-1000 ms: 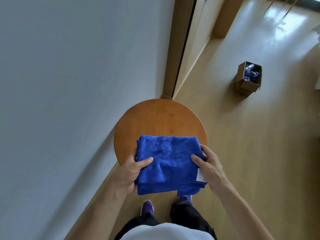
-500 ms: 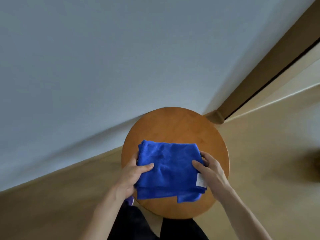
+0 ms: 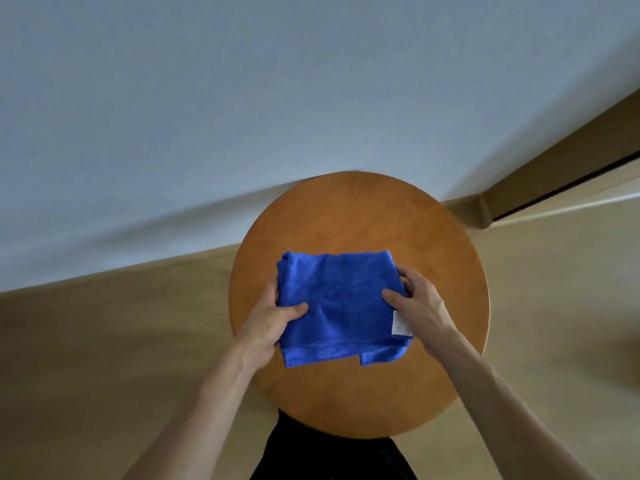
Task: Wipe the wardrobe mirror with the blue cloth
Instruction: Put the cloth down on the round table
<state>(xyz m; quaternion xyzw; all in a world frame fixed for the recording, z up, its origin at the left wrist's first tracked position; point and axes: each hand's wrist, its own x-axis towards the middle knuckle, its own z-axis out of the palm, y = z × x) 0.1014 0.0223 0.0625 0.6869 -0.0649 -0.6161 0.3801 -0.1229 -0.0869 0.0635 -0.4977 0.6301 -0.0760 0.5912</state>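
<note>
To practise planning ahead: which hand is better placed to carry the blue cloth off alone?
Right, narrowly. The left hand and right hand both pinch the cloth, thumbs on top, but the right is nearer the wooden frame, probably where wiping happens.

Round wooden stool (image 3: 360, 216), pale wall (image 3: 242, 98)

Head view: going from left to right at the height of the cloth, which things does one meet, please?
left hand → blue cloth → right hand → bare right part of the round wooden stool. The white label is left out, because its place overlaps the right hand.
</note>
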